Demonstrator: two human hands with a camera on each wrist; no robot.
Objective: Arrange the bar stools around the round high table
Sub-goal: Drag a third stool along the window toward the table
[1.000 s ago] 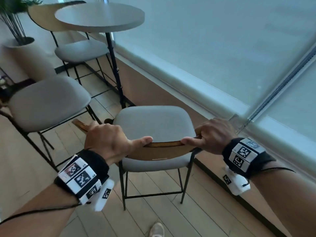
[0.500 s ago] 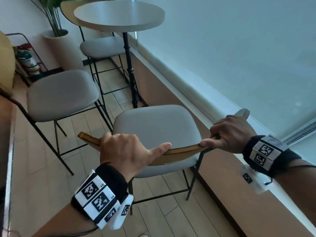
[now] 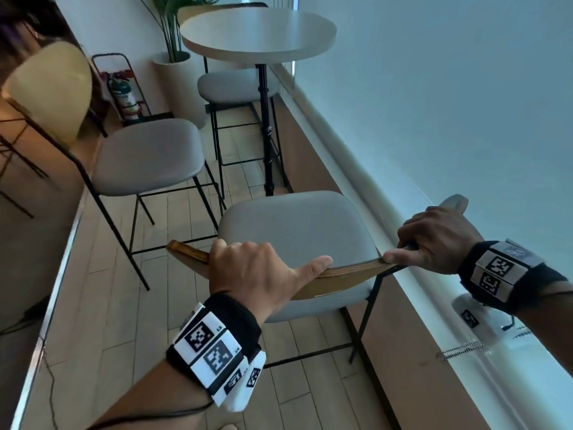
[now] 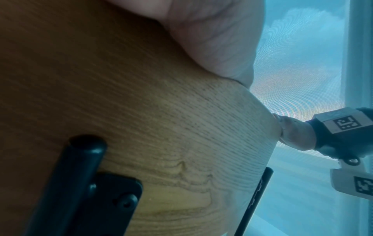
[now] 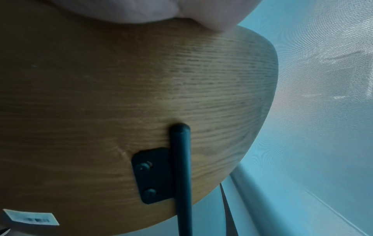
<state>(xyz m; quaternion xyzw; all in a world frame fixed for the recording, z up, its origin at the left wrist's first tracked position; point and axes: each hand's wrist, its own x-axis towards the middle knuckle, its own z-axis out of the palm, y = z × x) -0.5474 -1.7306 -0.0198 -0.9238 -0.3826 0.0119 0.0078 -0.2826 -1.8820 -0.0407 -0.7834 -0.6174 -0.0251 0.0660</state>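
Observation:
A bar stool with a grey seat (image 3: 297, 237) and a curved wooden backrest (image 3: 347, 271) stands right in front of me, beside the window wall. My left hand (image 3: 257, 268) grips the backrest's top edge near its left end, thumb lying along the edge. My right hand (image 3: 434, 240) grips its right end. Both wrist views show the backrest's wooden rear face (image 4: 141, 119) (image 5: 141, 95) with black frame rods. The round high table (image 3: 257, 32) stands further ahead on a black post. Two more grey stools (image 3: 148, 156) (image 3: 232, 85) stand at its left and far side.
A window blind and low sill (image 3: 356, 169) run along the right, close to the held stool. A potted plant (image 3: 176, 66) and a fire extinguisher in a rack (image 3: 124, 94) stand at the back. A counter edge (image 3: 55, 274) lies to the left. Wooden floor shows between the stools.
The view has swung left and the table now sits more to the centre-right. Both hands keep the same grip on the backrest; the stool looks closer to the window wall.

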